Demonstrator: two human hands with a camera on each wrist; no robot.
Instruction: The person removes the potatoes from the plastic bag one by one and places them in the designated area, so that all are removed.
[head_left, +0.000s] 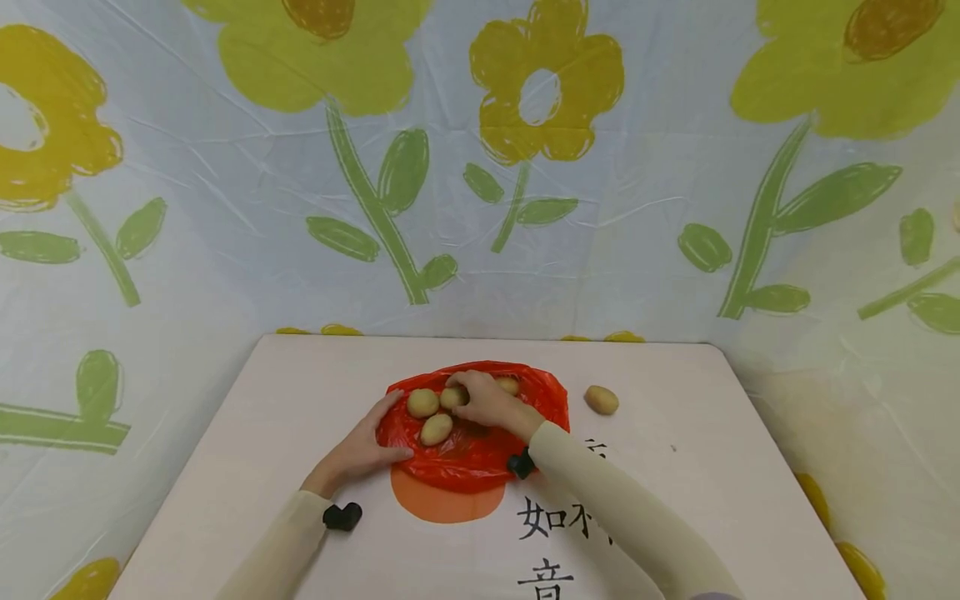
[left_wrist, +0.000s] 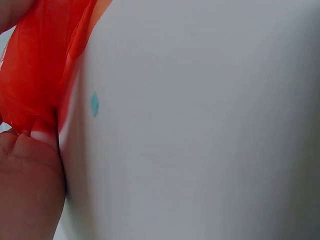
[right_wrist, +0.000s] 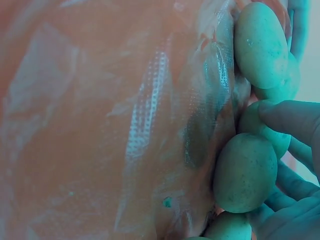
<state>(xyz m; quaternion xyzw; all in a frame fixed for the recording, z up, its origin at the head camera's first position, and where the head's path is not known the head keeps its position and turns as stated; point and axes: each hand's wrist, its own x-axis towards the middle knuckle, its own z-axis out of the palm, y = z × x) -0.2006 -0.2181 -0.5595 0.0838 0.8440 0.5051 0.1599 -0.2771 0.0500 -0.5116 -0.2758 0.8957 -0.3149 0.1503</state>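
Observation:
A red plastic bag point(head_left: 480, 471) lies spread on the table, with several potatoes point(head_left: 437, 430) on it. My right hand point(head_left: 487, 402) reaches in over the bag and grips one potato point(head_left: 453, 397); in the right wrist view the thumb presses on that potato point(right_wrist: 272, 134), while another potato point(right_wrist: 245, 172) sits close in front of it. My left hand point(head_left: 360, 446) rests at the bag's left edge, thumb and fingers spread wide. Red plastic point(left_wrist: 40, 60) stretches between the thumb and fingers in the left wrist view; the fingertips are partly out of frame there.
One loose potato point(head_left: 602, 400) lies on the pale table point(head_left: 675, 500), right of the bag. An orange printed shape point(head_left: 448, 502) and black characters mark the tabletop. Flower-printed cloth point(head_left: 600, 250) hangs behind the table and along both sides.

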